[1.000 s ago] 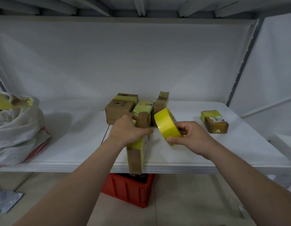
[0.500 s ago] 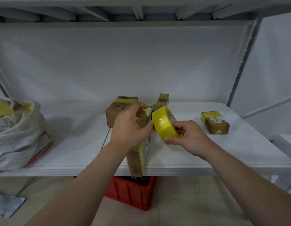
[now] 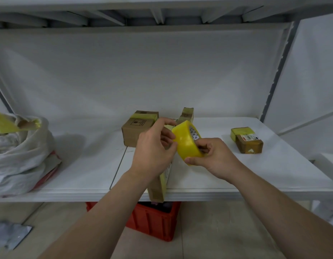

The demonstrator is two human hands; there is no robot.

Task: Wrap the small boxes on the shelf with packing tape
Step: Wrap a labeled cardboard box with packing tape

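Observation:
My right hand (image 3: 212,157) grips a yellow roll of packing tape (image 3: 187,141) above the white shelf (image 3: 87,165). My left hand (image 3: 154,148) is at the roll's left edge, its fingertips curled against the tape. Under my hands a long cardboard box (image 3: 159,186) with yellow tape on it lies on the shelf and sticks out over the front edge. Behind stand a brown cube box (image 3: 135,131) with a yellow tape strip on top and a narrow upright box (image 3: 187,114). A small flat taped box (image 3: 246,140) with a label lies at the right.
A white plastic sack (image 3: 18,154) with yellow tape scraps fills the shelf's left end. A red crate (image 3: 156,221) sits on the floor under the shelf. A grey upright post (image 3: 275,71) bounds the shelf at the right. A silvery bag (image 3: 8,236) lies on the floor at left.
My left hand has left the long box and risen to the tape roll's left edge. The right hand lifted the roll slightly. The long box stayed on the shelf.

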